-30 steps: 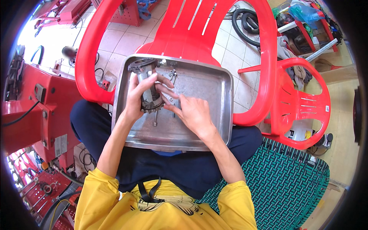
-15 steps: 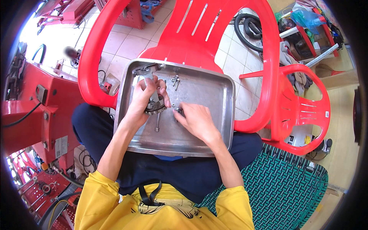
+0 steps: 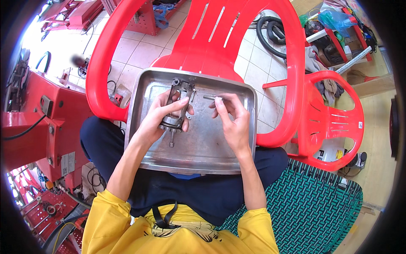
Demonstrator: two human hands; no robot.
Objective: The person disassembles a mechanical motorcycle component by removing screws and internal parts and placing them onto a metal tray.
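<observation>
My left hand (image 3: 155,116) is closed around a dark metal bearing puller-like frame (image 3: 182,84), with two side arms and a bolt (image 3: 172,139) sticking out of its near end. To its right, my right hand (image 3: 235,122) pinches a short metal bolt (image 3: 209,97) between thumb and fingers, its shaft pointing left toward the frame. Both hands are over a shallow metal tray (image 3: 207,154) on my lap. Another small bolt (image 3: 193,95) lies in the tray just right of the frame, partly hidden by it.
A red plastic chair (image 3: 211,55) stands right beyond the tray, its arms curving around both sides. Another red chair (image 3: 330,120) is at the right, near a green-and-black woven seat (image 3: 296,203). Red machinery (image 3: 55,122) stands close on the left. A black hose (image 3: 270,36) lies on the tiles.
My right hand has risen from the tray floor, moving right and away from me, and now shows a bolt in its pinch. The left hand has turned the metal frame, exposing its open middle.
</observation>
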